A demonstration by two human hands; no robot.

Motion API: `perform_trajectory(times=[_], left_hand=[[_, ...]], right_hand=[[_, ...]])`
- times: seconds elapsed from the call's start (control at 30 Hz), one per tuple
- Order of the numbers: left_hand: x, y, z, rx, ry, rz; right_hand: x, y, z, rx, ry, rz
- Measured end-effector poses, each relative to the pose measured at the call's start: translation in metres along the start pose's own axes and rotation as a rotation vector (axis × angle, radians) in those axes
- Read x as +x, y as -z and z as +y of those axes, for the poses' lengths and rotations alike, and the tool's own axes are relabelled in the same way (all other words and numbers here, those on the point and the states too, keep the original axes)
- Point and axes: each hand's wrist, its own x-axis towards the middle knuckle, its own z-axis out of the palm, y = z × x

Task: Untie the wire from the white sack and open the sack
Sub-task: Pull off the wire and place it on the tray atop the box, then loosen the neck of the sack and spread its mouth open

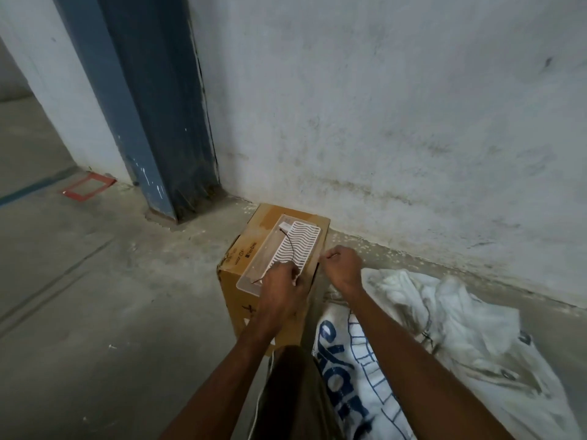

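Note:
The white sack [451,328] with blue print lies crumpled on the floor at the right, against the wall. A thin dark wire [287,241] lies across a white slotted plastic tray [286,249] on top of a cardboard box [251,249]. My left hand [279,290] rests over the tray's near end, fingers curled round the wire's near end. My right hand [341,265] hovers just right of the box, above the sack's edge, fingers curled in a pinch on something thin that I cannot make out.
The box stands on the concrete floor close to a grey-white wall [381,122]. A blue steel column [158,122] rises at the back left. Red tape [87,187] marks a square on the floor at the far left. My leg [295,398] is below.

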Motion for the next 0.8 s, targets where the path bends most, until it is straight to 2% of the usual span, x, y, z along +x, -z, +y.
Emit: perform_trajectory(times=[0.23, 0.43, 0.67, 0.8], left_hand=[[-0.073, -0.033, 0.051, -0.056, -0.089, -0.083], [-0.13, -0.079, 0.076, -0.111, -0.13, -0.22], [-0.172, -0.119, 0.091, -0.131, -0.116, -0.375], [-0.174, -0.137, 0.096, -0.118, -0.195, -0.394]], right_hand=[[-0.095, 0.067, 0.074, 0.038, 0.026, 0.098], [-0.158, 0.12, 0.138, 0.043, -0.057, 0.194], [-0.199, 0.153, 0.199, 0.023, -0.125, 0.298], [-0.2, 0.159, 0.215, 0.004, -0.138, 0.32]])
